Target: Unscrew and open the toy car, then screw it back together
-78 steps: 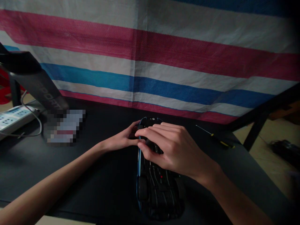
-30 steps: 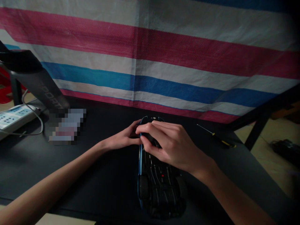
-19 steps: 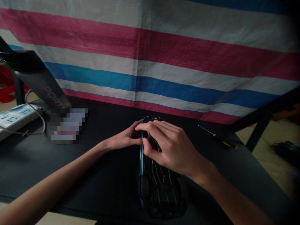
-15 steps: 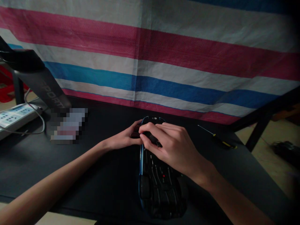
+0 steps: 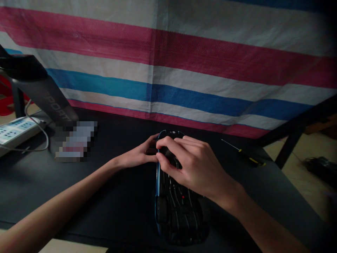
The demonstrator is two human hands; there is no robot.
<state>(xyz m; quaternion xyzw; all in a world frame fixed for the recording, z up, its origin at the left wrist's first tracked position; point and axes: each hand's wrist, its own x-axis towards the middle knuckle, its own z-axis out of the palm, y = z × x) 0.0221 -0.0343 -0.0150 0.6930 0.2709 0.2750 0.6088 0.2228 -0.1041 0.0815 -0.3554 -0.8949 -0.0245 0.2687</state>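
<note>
A blue toy car (image 5: pixel 181 218) lies upside down on the black table, its black underside and a small red spot facing up. My left hand (image 5: pixel 143 151) is closed around the far left side of the car, with thumb and fingers against its edge. Over the far part of the underside, my right hand (image 5: pixel 191 158) is curled, thumb and forefinger nearly meeting at the left edge. A dark ribbed part, seemingly a wheel, shows between those fingers. The right hand hides much of the far half of the car.
A screwdriver (image 5: pixel 251 160) with a black and yellow handle lies to the right on the table (image 5: pixel 110 203). At left are a grey bottle (image 5: pixel 56 98), a power strip (image 5: pixel 18 130) with a cable, and a blurred-out flat item (image 5: pixel 76 140). A striped sheet (image 5: pixel 118 63) hangs behind.
Both hands and the toy car stay in almost the same place. The right fingers have shifted only slightly, and the whole view has moved a little.
</note>
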